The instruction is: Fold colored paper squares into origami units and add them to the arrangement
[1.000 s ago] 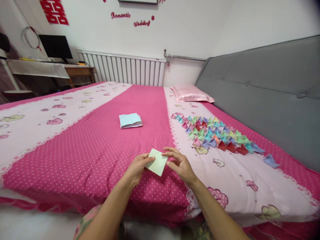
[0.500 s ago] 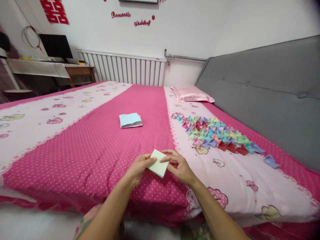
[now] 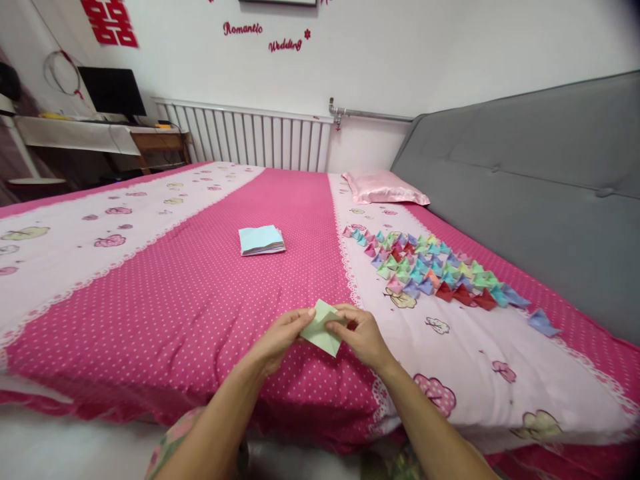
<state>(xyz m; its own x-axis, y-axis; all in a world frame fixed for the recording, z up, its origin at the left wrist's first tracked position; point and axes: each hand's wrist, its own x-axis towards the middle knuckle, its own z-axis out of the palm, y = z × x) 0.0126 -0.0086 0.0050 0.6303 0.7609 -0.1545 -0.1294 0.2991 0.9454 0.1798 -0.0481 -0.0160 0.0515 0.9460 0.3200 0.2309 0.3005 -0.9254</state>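
Note:
A small folded sheet of pale green paper (image 3: 321,335) is held between both hands above the near part of the bed. My left hand (image 3: 286,337) pinches its left corner, thumb on top. From the other side, my right hand (image 3: 361,335) grips the right part, with the thumb pressed on the upper face and the fingers behind. Crease lines show on the paper. Farther off lies a stack of paper sheets (image 3: 261,240) with a light blue one on top. To the right, many small folded paper boats (image 3: 425,267) in several colours stand in rows.
The bed has a pink dotted and white printed cover (image 3: 200,280). A pink pillow (image 3: 385,188) lies by the grey headboard (image 3: 530,180) on the right. Beyond the bed are a radiator (image 3: 245,137) and a desk (image 3: 85,135) with a monitor (image 3: 111,93).
The green paper has turned a little, and creases now show on its visible face. My right thumb has moved onto the paper's face, and my left thumb has shifted up to its edge.

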